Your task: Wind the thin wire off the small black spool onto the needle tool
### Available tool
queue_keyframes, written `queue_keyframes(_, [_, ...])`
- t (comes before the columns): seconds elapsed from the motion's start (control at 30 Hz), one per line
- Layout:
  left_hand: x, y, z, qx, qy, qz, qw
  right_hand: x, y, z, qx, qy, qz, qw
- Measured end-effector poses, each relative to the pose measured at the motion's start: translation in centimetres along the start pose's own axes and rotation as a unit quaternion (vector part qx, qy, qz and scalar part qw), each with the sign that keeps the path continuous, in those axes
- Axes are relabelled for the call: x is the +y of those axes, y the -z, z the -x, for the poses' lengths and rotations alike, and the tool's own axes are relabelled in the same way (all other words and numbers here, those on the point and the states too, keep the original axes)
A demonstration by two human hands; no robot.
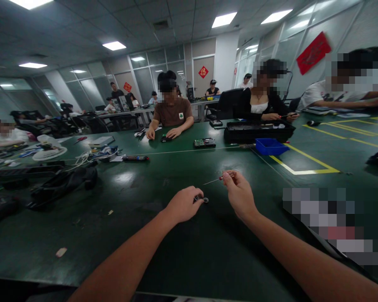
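My left hand (183, 204) rests on the green table (182, 251), its fingers pinched on a small dark round part (204, 200). My right hand (239, 193) is curled round a thin screwdriver (219, 179) with a reddish handle. Its metal shaft points left, above the table and just above the small part. The two hands are close together near the middle of the table.
A blue bin (269, 146) and a black tray (258, 131) sit beyond my hands, beside yellow floor-style tape lines (305, 171). A circuit board (204, 143) lies further back. Black bags (63, 182) and cables lie at left. Several people sit around the table.
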State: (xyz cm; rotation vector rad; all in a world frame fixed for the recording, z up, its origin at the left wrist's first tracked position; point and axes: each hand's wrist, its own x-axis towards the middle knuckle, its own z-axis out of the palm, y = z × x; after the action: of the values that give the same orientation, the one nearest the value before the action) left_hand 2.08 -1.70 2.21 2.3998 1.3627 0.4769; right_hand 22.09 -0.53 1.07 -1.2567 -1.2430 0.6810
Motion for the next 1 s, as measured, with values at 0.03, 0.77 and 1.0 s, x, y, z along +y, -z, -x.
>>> queue_keyframes(0.03, [0.2, -0.3, -0.2, -0.010, -0.006, -0.022, 1.000, -0.2, 0.1, 0.0, -0.001, 0.004, 0.004, 1.000])
queue_keyframes(0.77, [-0.9, 1.0, -1.3, -0.009, -0.016, 0.024, 1.000, -0.5, 0.3, 0.2, -0.018, -0.029, -0.063, 0.997])
queue_keyframes(1.0, [-4.0, 4.1, 0.0, 0.071, 0.122, 0.256, 0.956, -0.7, 0.4, 0.3, -0.021, -0.033, -0.066, 0.997])
